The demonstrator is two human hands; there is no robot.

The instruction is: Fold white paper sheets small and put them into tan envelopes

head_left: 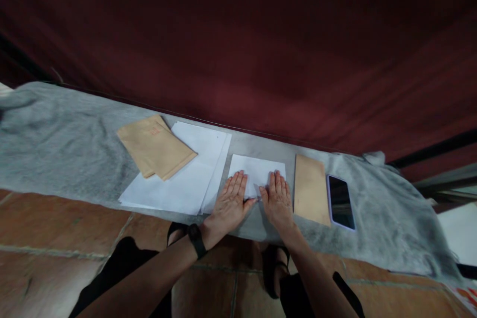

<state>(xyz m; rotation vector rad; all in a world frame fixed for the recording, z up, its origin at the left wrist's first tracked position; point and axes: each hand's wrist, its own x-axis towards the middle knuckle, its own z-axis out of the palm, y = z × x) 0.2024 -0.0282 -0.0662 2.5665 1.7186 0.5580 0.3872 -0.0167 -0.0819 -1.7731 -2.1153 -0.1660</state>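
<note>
A folded white sheet of paper (257,163) lies flat on the grey cloth in front of me. My left hand (231,198) rests on its left part, fingers stretched out and palm down. On its right part lies my right hand (278,201), also flat with the fingers extended. Both thumbs point inward near the paper's lower edge, which the hands partly cover. Left of it is a stack of larger white sheets (190,174), with brown envelopes (158,146) lying across its upper left. Another brown envelope (311,189) is just right of my right hand.
A phone (341,202) with a pale purple edge lies right of the single envelope. The grey cloth (74,144) covers a long narrow surface. Behind it hangs a dark red curtain (238,59). Tiled floor (55,228) shows along the near edge, with my feet below.
</note>
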